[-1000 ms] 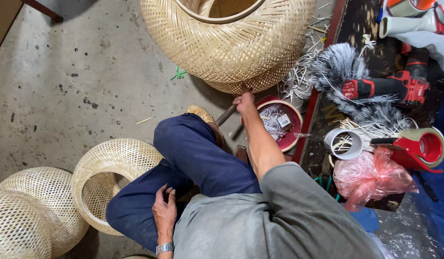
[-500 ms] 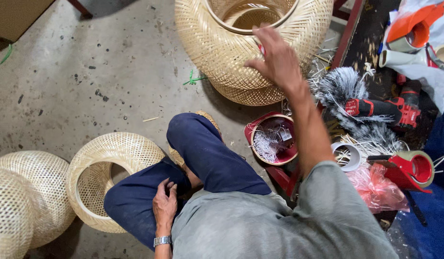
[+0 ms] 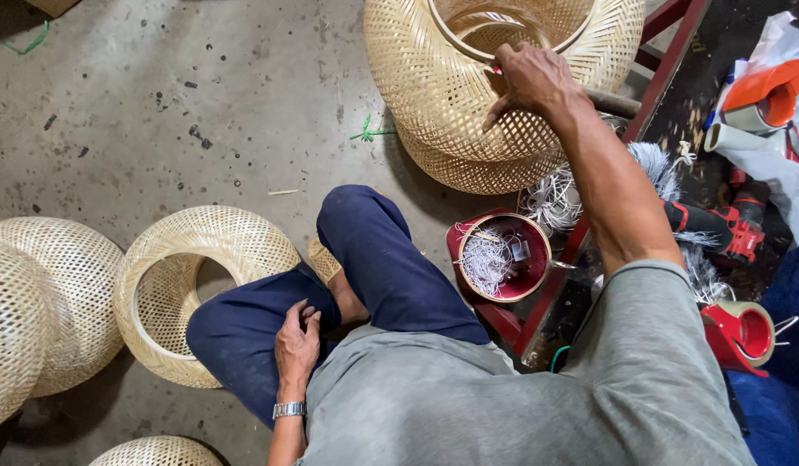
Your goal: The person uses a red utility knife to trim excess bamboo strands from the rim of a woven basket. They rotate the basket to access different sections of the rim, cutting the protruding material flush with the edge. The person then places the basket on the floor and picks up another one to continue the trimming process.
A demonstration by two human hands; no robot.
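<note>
My right hand point(image 3: 531, 82) is raised to the large woven bamboo basket point(image 3: 434, 95) ahead of me, with fingers curled over its top rim beside the round opening. My left hand point(image 3: 296, 345) rests flat on my left thigh, fingers relaxed, a metal watch on the wrist. I sit cross-legged on the concrete floor in dark blue trousers. A red bowl point(image 3: 529, 276) holding white ties and small bits sits just in front of my right knee.
Several woven bamboo shades lie on the floor at my left, the nearest one point(image 3: 192, 259) against my left knee. At right are a red cordless drill point(image 3: 727, 229), red tape dispensers point(image 3: 740, 332), a bundle of white strips point(image 3: 555, 198) and a red frame bar point(image 3: 667, 60).
My right hand rose from the red bowl up to the big basket's rim. The view has shifted so the basket sits closer. The left hand stayed on the thigh.
</note>
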